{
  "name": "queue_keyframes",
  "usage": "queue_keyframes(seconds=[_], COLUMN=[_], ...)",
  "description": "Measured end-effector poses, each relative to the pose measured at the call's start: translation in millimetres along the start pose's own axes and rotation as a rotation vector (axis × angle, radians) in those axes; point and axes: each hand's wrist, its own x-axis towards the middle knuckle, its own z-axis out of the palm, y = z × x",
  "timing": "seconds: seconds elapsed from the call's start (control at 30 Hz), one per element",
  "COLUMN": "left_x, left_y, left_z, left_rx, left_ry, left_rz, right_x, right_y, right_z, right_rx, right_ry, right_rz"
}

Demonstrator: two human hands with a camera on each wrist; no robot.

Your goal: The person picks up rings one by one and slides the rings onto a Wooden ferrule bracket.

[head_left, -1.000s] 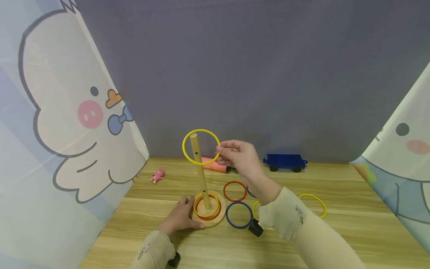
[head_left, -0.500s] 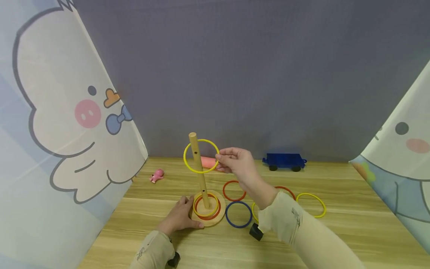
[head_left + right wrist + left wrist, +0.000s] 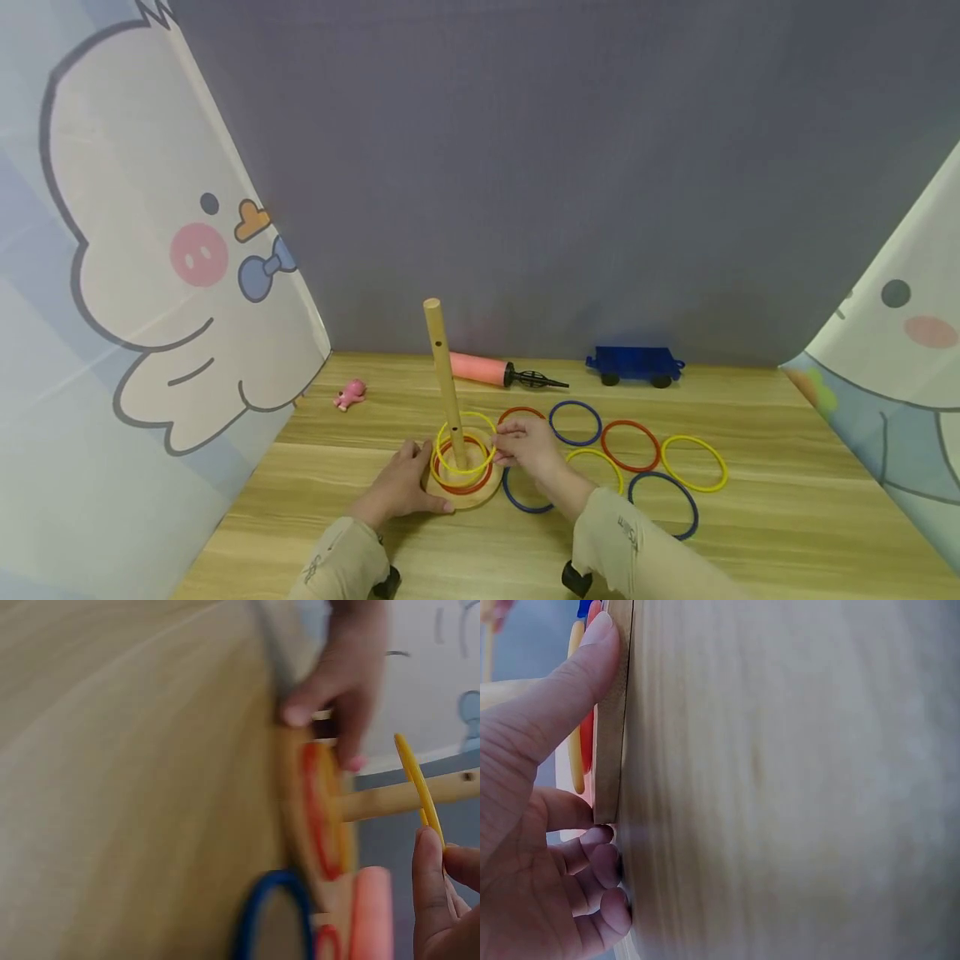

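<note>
R grip (image 3: 531, 450) pinches 1 yel. ring (image 3: 421, 787) round post (image 3: 445, 375); L grip (image 3: 401, 483) holds base (image 3: 609, 761); 7 loose rings (image 3: 603, 442) on desk (image 3: 787, 517); 1 pump (image 3: 480, 369), 1 cart (image 3: 636, 362).

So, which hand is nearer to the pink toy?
Left. The left hand is in front of the pink toy, slightly right; the right hand, farther right, past the peg.

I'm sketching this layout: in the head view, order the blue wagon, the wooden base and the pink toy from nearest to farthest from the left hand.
1. Wooden base: touching the left hand, on its right.
2. Pink toy: beyond the hand, slightly left.
3. Blue wagon: at the back, well to the right.
</note>
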Motion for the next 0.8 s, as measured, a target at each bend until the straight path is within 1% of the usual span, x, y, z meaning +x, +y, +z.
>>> queue_keyframes(seconds=[0.1, 0.17, 0.27, 0.33, 0.47, 0.57, 0.63, 0.7, 0.8], left_x=[-1.1, -1.0, -0.3, 0.2, 1.4, 1.1, 0.6, 0.4, 1.3], left_y=[0.3, 0.0, -1.4, -2.8, -3.4, -0.7, 0.7, 0.7, -1.2], left_z=[1.4, 2.4, 4.0, 5.0, 5.2, 3.1, 1.6, 0.9, 0.4], left_rx=[0.0, -0.002, -0.006, 0.009, 0.014, 0.003, -0.004, 0.001, 0.005], left_ry=[-0.001, -0.002, 0.006, 0.003, -0.006, -0.009, -0.01, -0.012, -0.011], left_rz=[0.009, 0.013, 0.023, 0.02, 0.022, 0.017, 0.008, 0.002, -0.003], right_x=[2.4, 4.0, 5.9, 6.0, 5.1, 4.7, 3.9, 2.3, -0.6], right_y=[17.8, 26.2, 34.0, 36.4, 36.8, 33.8, 30.3, 27.1, 24.1], right_z=[3.1, 4.8, 6.7, 7.2, 2.2, -8.7, -18.1, -27.6, -39.9], right_rx=[-0.029, -0.045, -0.058, -0.079, -0.189, -0.285, -0.33, -0.403, -0.523], right_ry=[0.015, 0.023, 0.025, 0.014, -0.005, -0.016, -0.021, -0.007, 0.036], right_rz=[0.015, 0.009, -0.001, -0.008, -0.047, -0.098, -0.124, -0.149, -0.176])
